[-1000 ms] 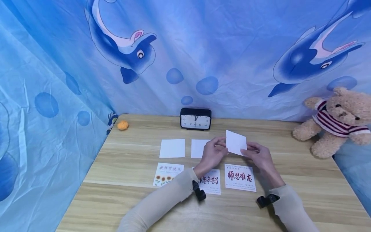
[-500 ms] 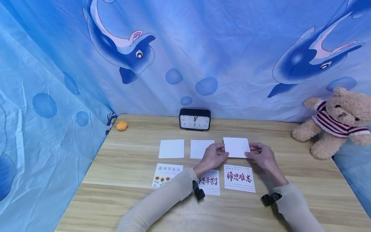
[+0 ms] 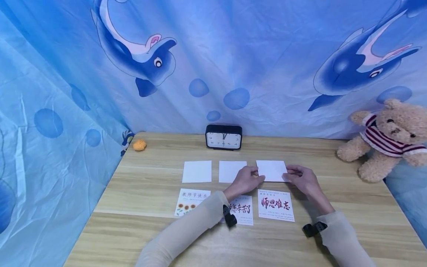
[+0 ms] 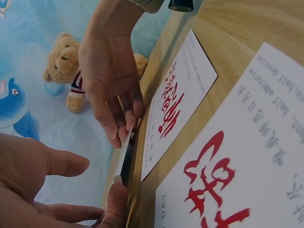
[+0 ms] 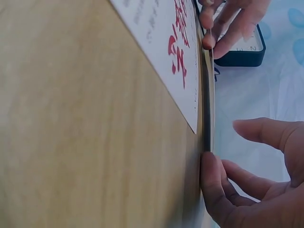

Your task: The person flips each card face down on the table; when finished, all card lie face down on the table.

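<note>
White paper with crisp corners makes up the blank rectangular card (image 3: 271,170) between the two hands, on or just above the pale wood-grained tabletop (image 3: 140,230). The left hand (image 3: 246,180) pinches its left edge, the right hand (image 3: 303,179) its near right corner. Left of it lies another blank white card (image 3: 228,170); nearer the person, a white card with red brushstroke lettering (image 3: 276,205). Far right sits a fluffy tan teddy bear (image 3: 385,140).

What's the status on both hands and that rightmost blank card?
Left hand, right hand: holding opposite sides of blank white card. Near edge seemingly off wooden table. Nothing visibly blocking.
</note>
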